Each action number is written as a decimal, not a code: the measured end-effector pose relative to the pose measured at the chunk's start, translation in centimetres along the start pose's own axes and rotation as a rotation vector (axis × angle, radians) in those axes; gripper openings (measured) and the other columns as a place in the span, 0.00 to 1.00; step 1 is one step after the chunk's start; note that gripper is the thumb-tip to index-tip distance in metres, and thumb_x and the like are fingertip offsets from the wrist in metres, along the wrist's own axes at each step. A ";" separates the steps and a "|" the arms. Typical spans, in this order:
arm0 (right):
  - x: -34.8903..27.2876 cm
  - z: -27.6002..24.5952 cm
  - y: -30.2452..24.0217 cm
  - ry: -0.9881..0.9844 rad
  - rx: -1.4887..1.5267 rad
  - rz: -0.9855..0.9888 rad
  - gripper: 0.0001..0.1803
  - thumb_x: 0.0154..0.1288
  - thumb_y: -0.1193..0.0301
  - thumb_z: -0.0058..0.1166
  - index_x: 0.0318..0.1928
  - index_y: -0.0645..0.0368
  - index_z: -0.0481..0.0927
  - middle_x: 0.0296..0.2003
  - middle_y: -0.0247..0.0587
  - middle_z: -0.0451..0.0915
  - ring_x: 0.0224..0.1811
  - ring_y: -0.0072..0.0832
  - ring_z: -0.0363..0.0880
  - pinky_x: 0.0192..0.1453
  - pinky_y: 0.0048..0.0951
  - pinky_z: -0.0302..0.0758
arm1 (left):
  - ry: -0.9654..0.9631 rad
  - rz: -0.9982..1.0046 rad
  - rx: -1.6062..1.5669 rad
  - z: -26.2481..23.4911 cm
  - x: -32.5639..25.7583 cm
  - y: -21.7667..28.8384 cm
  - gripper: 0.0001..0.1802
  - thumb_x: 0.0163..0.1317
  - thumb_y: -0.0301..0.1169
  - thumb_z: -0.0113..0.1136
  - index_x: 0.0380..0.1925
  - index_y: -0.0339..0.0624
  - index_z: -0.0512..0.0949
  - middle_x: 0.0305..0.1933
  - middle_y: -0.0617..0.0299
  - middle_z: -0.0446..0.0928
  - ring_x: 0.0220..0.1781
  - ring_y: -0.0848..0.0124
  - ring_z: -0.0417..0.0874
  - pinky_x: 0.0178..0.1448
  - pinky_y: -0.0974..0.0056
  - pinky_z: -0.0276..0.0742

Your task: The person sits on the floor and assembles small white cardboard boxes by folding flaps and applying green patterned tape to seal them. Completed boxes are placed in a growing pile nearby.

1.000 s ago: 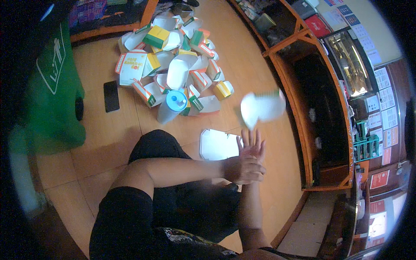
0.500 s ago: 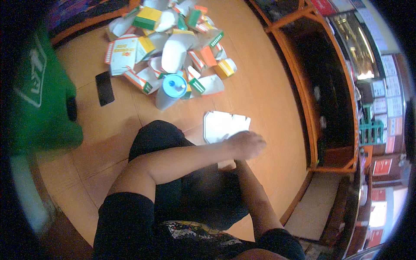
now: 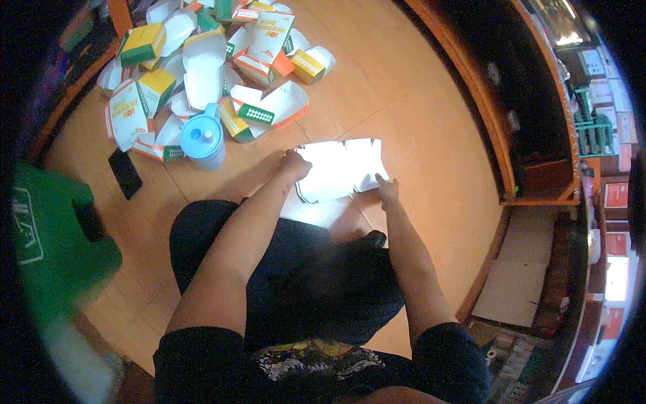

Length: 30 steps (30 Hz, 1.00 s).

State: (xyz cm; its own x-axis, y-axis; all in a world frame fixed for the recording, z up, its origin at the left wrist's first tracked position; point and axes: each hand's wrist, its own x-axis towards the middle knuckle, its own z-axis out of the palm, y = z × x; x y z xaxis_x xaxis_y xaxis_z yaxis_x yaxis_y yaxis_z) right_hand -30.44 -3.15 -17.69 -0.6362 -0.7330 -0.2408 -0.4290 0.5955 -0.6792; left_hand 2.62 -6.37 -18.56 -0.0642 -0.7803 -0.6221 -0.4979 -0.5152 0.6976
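Note:
A flat white cardboard box blank [image 3: 340, 168] with slots cut along its edges is held out over the floor in front of my lap. My left hand [image 3: 296, 166] is closed on its left edge, fingers curled over the card. At the lower right corner, my right hand [image 3: 387, 190] pinches the card, its thumb on top. Beyond my left hand stands a bluish tumbler [image 3: 210, 158] with a light blue lid. Behind the tumbler, a heap of folded food boxes [image 3: 205, 71] in white, green, yellow and orange lies on the floor.
A dark phone [image 3: 125, 174] lies on the tiled floor left of the tumbler. A green plastic container [image 3: 57, 229] stands at the left. Along the right runs a wooden-framed cabinet [image 3: 508, 101], with a green rack [image 3: 592, 124] beyond it.
My left hand, which was crossed over toward the right, has moved back left and now grips the blank's left edge. The blank is more spread out between both hands. The whole view has shifted.

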 end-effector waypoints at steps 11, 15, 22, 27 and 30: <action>-7.0 -2.9 -14.5 0.058 0.513 -0.520 0.17 0.63 0.74 0.56 0.52 0.62 0.76 0.46 0.47 0.79 0.46 0.36 0.80 0.48 0.30 0.76 | 0.494 0.628 -0.303 0.6 -8.2 7.7 0.19 0.58 0.34 0.65 0.43 0.34 0.71 0.49 0.50 0.72 0.49 0.58 0.76 0.54 0.58 0.74; -15.6 -7.0 -18.1 0.177 0.177 -1.079 0.20 0.55 0.73 0.62 0.49 0.61 0.76 0.48 0.49 0.79 0.46 0.40 0.81 0.49 0.33 0.78 | -0.204 0.894 -0.774 -2.3 -17.1 15.9 0.11 0.69 0.37 0.56 0.37 0.40 0.73 0.37 0.65 0.75 0.40 0.78 0.76 0.47 0.71 0.73; -19.4 -6.5 -18.6 -0.039 0.331 -1.209 0.21 0.51 0.76 0.61 0.48 0.59 0.76 0.49 0.48 0.79 0.50 0.42 0.81 0.49 0.34 0.80 | -0.367 0.841 -0.813 -4.8 -17.4 13.7 0.09 0.67 0.33 0.60 0.31 0.42 0.73 0.37 0.66 0.76 0.41 0.80 0.75 0.49 0.71 0.71; -19.7 -6.4 -18.5 -0.041 0.371 -1.197 0.21 0.49 0.77 0.62 0.47 0.60 0.76 0.49 0.47 0.79 0.48 0.43 0.82 0.48 0.34 0.81 | -0.375 0.859 -0.795 -5.2 -18.4 14.1 0.08 0.65 0.32 0.61 0.31 0.43 0.73 0.37 0.66 0.77 0.41 0.79 0.76 0.49 0.71 0.71; -19.7 -6.6 -18.4 -0.038 0.356 -1.202 0.21 0.49 0.78 0.62 0.46 0.60 0.76 0.49 0.48 0.80 0.48 0.43 0.82 0.47 0.34 0.81 | -0.358 0.875 -0.770 -5.3 -17.9 13.7 0.09 0.64 0.34 0.63 0.31 0.43 0.73 0.37 0.67 0.77 0.41 0.79 0.76 0.49 0.71 0.71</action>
State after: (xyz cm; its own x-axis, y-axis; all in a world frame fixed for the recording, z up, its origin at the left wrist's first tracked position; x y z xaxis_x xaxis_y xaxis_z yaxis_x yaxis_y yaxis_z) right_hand -14.25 2.47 4.10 0.0581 -0.7628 0.6440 -0.5241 -0.5724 -0.6307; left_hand 1.51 -1.31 4.01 -0.4159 -0.8904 0.1851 0.4681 -0.0351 0.8830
